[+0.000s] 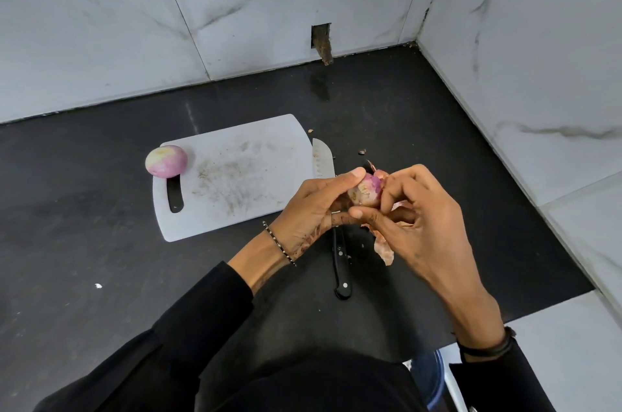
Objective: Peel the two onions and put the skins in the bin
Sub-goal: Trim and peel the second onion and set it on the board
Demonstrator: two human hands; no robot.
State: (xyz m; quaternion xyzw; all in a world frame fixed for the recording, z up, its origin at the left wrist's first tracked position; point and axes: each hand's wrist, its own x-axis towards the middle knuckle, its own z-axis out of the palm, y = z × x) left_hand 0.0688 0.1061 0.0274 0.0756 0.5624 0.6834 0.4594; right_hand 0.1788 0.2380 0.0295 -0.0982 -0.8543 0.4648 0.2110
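A peeled purple-white onion (166,160) sits on the far left corner of the white cutting board (235,176). My left hand (316,209) grips a second, partly peeled onion (365,191) above the counter, just right of the board. My right hand (414,209) pinches papery skin at that onion's right side. Loose brown skins (383,248) hang and lie beneath my hands. A blue bin (429,378) shows at the bottom right, below the counter edge, mostly hidden by my right sleeve.
A black-handled knife (340,263) lies on the black counter (101,243) beside the board's right edge, its blade partly under my hands. Small skin scraps (362,152) lie behind it. Marble walls close the back and right; a hole (321,41) is in the back wall.
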